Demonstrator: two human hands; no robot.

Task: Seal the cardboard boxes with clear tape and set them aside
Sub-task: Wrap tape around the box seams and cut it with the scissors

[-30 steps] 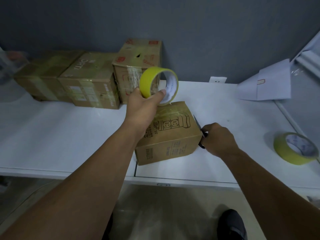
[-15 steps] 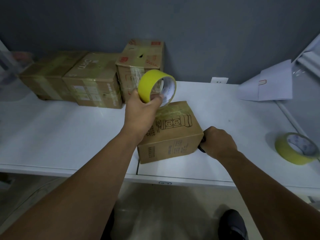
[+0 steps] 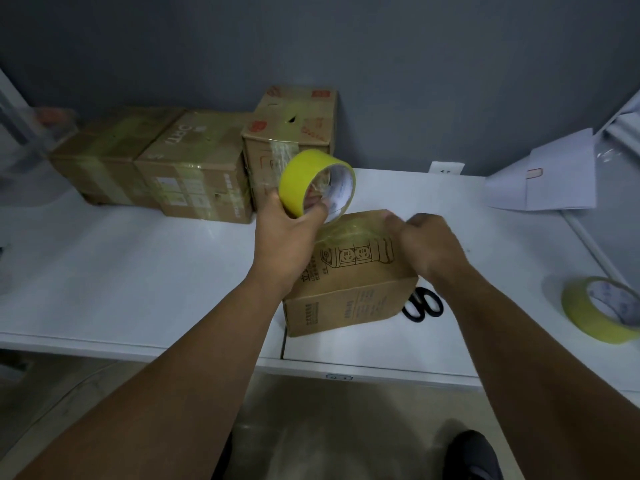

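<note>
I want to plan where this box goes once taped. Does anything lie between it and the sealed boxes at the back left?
Nothing visible on the table lies between the box and the sealed boxes. The left hand, holding the tape roll, hangs over that stretch. The scissors lie on the box's other side.

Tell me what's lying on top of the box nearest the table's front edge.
On the box: a clear tape strip and the right hand. The left hand holds the tape roll above its far end. The seam under the hand is hidden.
</note>
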